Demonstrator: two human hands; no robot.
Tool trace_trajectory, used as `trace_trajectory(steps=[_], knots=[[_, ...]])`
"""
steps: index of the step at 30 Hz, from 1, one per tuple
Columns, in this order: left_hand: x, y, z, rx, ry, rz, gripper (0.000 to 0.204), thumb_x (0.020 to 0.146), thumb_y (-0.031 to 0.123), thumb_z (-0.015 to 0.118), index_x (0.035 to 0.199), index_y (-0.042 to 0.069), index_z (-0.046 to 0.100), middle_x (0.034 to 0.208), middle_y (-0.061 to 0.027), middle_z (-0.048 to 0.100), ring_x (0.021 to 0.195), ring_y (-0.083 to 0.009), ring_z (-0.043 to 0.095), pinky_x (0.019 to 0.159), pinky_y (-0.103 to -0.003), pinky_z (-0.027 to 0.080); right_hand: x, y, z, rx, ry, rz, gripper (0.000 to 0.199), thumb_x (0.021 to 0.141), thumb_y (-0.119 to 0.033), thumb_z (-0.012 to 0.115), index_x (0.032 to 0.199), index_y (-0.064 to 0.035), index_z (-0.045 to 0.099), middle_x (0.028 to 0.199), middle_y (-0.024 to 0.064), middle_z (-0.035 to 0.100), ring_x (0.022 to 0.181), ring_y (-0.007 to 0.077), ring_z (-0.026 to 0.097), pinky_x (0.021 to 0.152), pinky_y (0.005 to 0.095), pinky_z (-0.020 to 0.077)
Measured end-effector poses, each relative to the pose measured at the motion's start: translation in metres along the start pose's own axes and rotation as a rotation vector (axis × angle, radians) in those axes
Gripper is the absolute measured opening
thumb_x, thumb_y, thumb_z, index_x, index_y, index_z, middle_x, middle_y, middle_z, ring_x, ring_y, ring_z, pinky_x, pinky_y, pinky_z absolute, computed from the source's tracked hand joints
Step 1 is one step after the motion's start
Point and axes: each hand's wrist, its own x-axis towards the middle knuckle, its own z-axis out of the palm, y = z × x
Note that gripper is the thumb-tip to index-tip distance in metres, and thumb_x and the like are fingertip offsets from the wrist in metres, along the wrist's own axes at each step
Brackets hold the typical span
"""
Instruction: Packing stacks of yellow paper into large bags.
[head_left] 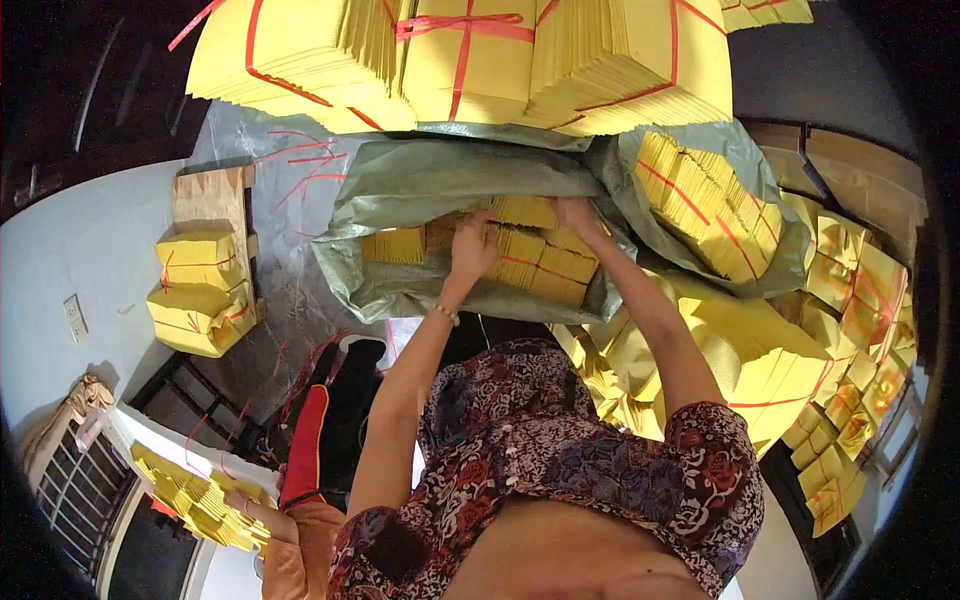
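Far left: pale wall, outlet plate (75, 318). Near left: co-worker in an orange top (287, 555), one hand (245, 505) at a yellow stack (190, 490). Just beyond, two yellow bundles (200, 318) tied in red sit by a wooden board (205, 200). Red strips (305, 160) lie loose on the grey floor (285, 235).

Center: grey-green sack (400, 180), mouth gaping, sides creased and slumped. The paper bundles (562, 275) are inside it, packed side by side: yellow, blocky, finely ridged where the sheet edges show, flat on the outer faces. A thin red band crosses the near right ones. Left part of the load sits partly in shadow.

Left hand (472, 248), beaded bracelet on the wrist, is in the sack over the middle of the load, fingers bent downward. Right hand (578, 215) is at the load's far right corner, by the sack wall. Fingertips of both are hidden or too small, so can't tell whether either grip is closed on anything.

Far side, behind the sack: big yellow stacks (465, 65), red ties, bow on the middle one. Right: second sack (790, 265) with more banded yellow blocks (700, 200). Far right: more yellow piles (840, 420).
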Motion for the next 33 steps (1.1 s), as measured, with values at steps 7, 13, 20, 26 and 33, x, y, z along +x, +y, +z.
trace_trajectory(steps=[7, 13, 20, 26, 33], knots=[[0.011, 0.024, 0.007, 0.116, -0.180, -0.239, 0.058, 0.079, 0.019, 0.062, 0.131, 0.003, 0.042, 0.124, -0.0245, 0.049, 0.110, -0.0381, 0.051, 0.087, -0.044, 0.045, 0.037, 0.020, 0.010, 0.014, 0.264, -0.123, 0.034, 0.084, -0.017, 0.045, 0.111, 0.0004, 0.057, 0.106, 0.0216, 0.061, 0.099, 0.0357, 0.058, 0.088, 0.0439, 0.0449], [-0.011, -0.030, 0.038, 0.048, -0.330, -0.639, 0.092, 0.082, 0.045, 0.058, 0.146, 0.006, 0.005, 0.146, -0.0216, 0.024, 0.134, -0.0395, 0.022, 0.109, -0.050, 0.023, 0.040, -0.004, -0.013, 0.053, -0.234, -0.095, 0.043, 0.087, -0.023, 0.043, 0.122, 0.0012, 0.051, 0.116, 0.0235, 0.057, 0.105, 0.0380, 0.056, 0.092, 0.0456, 0.0429], [-0.001, -0.032, 0.053, 0.111, -0.460, -0.517, 0.089, 0.084, 0.046, 0.055, 0.146, 0.006, 0.004, 0.149, -0.0233, 0.016, 0.135, -0.0394, 0.021, 0.110, -0.051, 0.020, 0.023, -0.002, -0.020, 0.077, -0.207, 0.142, 0.055, 0.094, -0.038, 0.033, 0.117, 0.0085, 0.052, 0.112, 0.0314, 0.055, 0.102, 0.0409, 0.056, 0.096, 0.0472, 0.0395], [-0.003, -0.026, 0.054, 0.055, -0.443, -0.604, 0.079, 0.087, 0.030, 0.053, 0.147, 0.008, 0.006, 0.149, -0.0227, 0.017, 0.134, -0.0393, 0.024, 0.110, -0.046, 0.024, 0.023, 0.019, 0.012, 0.042, -0.074, 0.109, 0.048, 0.093, -0.035, 0.038, 0.098, 0.0076, 0.060, 0.101, 0.0274, 0.060, 0.093, 0.0387, 0.059, 0.084, 0.0476, 0.0458], [-0.029, -0.029, 0.031, -0.123, -0.016, -0.372, 0.050, 0.086, 0.021, 0.056, 0.131, 0.005, 0.040, 0.123, -0.0188, 0.052, 0.108, -0.0330, 0.054, 0.088, -0.044, 0.044, -0.031, -0.047, -0.020, 0.503, 0.138, 0.077, 0.033, 0.094, -0.026, 0.044, 0.102, 0.0039, 0.057, 0.099, 0.0251, 0.060, 0.090, 0.0438, 0.055, 0.080, 0.0507, 0.0440]])
